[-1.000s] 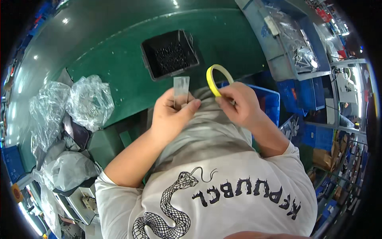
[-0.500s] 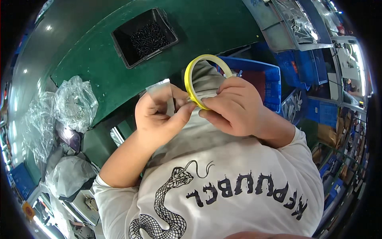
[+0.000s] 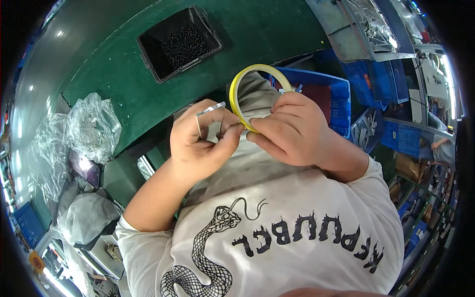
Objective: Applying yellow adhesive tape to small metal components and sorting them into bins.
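Observation:
My right hand (image 3: 297,131) is closed on the lower right side of a roll of yellow tape (image 3: 234,92), which stands tilted above my lap. Thumb and index finger of my left hand (image 3: 198,143) are pinched together at the roll's lower left edge. Whether they hold a loose end of the tape is too small to make out. A thin, shiny, flat piece with a bent edge (image 3: 211,109) is held among the left fingers, partly hidden by them.
On the green table (image 3: 128,99) ahead stands a black bin (image 3: 157,59) of small dark parts. A clear plastic bag (image 3: 94,126) lies at the left. A blue crate (image 3: 341,101) sits beyond my right hand. Grey trays (image 3: 349,42) stand at the far right.
The shiny piece has turned in my left fingers and now shows nearly edge-on. My left hand has shifted slightly. The tape roll stays almost in place in my right hand.

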Motion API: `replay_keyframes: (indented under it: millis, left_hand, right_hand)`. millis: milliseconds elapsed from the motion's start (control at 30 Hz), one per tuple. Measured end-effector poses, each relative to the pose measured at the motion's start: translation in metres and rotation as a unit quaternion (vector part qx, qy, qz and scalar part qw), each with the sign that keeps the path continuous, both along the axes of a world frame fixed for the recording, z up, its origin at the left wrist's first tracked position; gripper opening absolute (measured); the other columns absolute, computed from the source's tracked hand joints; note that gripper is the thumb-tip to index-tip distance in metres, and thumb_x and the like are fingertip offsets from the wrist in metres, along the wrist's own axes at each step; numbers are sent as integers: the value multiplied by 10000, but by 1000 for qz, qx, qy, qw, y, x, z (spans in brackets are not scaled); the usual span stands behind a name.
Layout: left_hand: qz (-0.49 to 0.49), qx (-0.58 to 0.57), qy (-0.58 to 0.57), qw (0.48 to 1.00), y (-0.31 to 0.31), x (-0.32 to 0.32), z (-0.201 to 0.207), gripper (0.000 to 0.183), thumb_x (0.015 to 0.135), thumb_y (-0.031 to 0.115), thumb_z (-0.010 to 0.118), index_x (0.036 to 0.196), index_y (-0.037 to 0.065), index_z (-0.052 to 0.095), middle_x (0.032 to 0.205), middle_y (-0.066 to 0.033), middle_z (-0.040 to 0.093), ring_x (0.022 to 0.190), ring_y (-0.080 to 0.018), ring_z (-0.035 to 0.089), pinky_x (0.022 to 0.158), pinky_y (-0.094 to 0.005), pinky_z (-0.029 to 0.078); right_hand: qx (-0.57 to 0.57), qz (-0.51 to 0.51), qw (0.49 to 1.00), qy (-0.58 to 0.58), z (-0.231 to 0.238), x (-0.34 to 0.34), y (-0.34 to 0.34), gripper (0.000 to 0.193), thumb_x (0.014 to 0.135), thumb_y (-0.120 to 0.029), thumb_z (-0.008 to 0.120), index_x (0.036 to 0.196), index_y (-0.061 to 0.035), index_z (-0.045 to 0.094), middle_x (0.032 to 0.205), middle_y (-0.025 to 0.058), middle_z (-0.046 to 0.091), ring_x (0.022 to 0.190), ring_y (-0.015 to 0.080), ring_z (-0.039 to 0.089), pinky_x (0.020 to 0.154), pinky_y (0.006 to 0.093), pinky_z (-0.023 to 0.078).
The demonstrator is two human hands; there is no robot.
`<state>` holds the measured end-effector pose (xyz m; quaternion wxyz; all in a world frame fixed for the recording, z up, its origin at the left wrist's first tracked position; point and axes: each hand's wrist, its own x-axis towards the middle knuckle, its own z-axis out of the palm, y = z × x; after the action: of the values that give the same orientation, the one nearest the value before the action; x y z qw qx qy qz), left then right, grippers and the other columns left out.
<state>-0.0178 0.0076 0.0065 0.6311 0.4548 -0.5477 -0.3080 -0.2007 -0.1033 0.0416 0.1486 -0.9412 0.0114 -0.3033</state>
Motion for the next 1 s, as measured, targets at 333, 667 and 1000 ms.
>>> replay_keyframes:
  millis: [333, 667, 1000]
  left_hand:
    - [4, 15, -42, 999, -1, 2, 3, 181, 740, -120, 664, 884, -12, 648, 802, -88, 683, 712, -167, 642, 630, -278, 500]
    - [15, -25, -61, 998, -1, 0, -6, 213, 750, -110, 683, 920, 6, 628, 792, -83, 681, 695, -172, 628, 598, -279, 484]
    - [95, 35, -85, 991, 2, -3, 1, 170, 748, -67, 746, 852, 18, 642, 797, -71, 684, 654, -153, 621, 540, -257, 464]
  right_hand:
    - [-3, -2, 1000, 1, -4, 0, 0, 344, 724, -114, 827, 992, -34, 626, 721, 24, 644, 601, 195, 601, 661, 334, 495]
    - [5, -5, 1000, -2, -5, 0, -2, 339, 719, -110, 830, 980, -25, 632, 723, 30, 645, 594, 198, 599, 645, 335, 487]
    - [-11, -17, 1000, 19, -5, -1, -1, 337, 721, -103, 829, 975, -26, 622, 742, 37, 651, 592, 196, 601, 624, 332, 474]
